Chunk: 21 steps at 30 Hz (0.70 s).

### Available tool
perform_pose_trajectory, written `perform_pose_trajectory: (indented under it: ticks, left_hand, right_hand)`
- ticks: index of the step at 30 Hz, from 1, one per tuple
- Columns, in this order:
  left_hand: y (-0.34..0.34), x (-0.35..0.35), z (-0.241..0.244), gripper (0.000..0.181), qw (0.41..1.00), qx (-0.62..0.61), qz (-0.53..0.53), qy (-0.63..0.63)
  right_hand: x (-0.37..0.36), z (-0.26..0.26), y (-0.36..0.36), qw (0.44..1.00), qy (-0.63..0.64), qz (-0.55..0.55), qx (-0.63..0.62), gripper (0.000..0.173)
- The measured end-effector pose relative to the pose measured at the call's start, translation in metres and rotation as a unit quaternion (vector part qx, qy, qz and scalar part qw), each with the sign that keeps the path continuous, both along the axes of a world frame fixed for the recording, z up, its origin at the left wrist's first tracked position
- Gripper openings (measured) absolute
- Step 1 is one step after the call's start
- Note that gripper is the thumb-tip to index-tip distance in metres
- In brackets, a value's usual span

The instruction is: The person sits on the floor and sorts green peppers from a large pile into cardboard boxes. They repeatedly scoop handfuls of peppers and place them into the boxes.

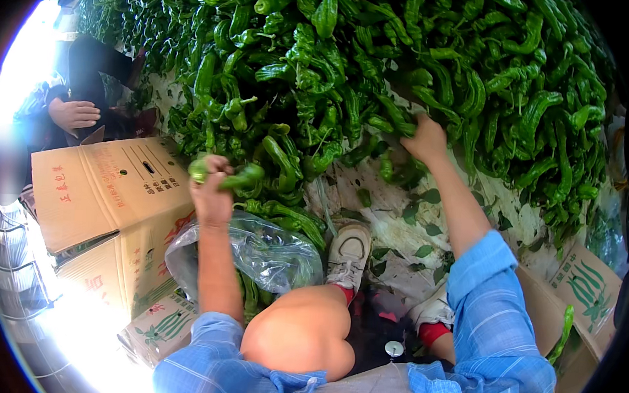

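My left hand [211, 178] is closed around green peppers [245, 177], which stick out on both sides of the fist. It is raised over the rim of a clear plastic bag [274, 250] with more green peppers inside. My right hand [427, 141] reaches into the lower edge of a large heap of long, wrinkled green peppers [320, 79]. Its fingertips touch peppers there and are partly hidden, so whether they grip one cannot be made out.
Printed cardboard boxes [115, 180] stand at the left, and an open carton [579, 338] with a pepper on its edge is at the right. Loose leaves lie on the pale ground sheet [399, 217] by my shoe [349, 251]. Another person's hand [74, 114] rests at the upper left.
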<state>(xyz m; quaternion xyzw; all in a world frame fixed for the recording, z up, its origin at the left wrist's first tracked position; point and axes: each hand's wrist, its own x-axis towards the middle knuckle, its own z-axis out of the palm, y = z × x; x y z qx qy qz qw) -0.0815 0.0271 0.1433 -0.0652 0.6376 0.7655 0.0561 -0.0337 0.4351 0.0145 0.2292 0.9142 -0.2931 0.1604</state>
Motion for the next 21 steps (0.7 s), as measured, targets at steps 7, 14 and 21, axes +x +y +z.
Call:
perform_pose_trajectory:
  ticks: [7, 14, 21]
  left_hand:
    - [-0.034, -0.026, 0.003, 0.029, 0.958, -0.096, -0.222, -0.151]
    - [-0.013, -0.025, -0.048, 0.058, 0.896, -0.399, -0.193, -0.01]
    - [0.02, 0.004, -0.023, 0.04, 0.76, -0.62, -0.165, 0.104]
  right_hand:
    - [0.028, 0.024, -0.016, 0.917, -0.016, -0.143, -0.373, 0.072]
    - [-0.004, 0.027, -0.057, 0.978, -0.108, 0.166, -0.066, 0.08]
    - [0.028, 0.017, -0.07, 0.989, -0.025, 0.108, -0.094, 0.081]
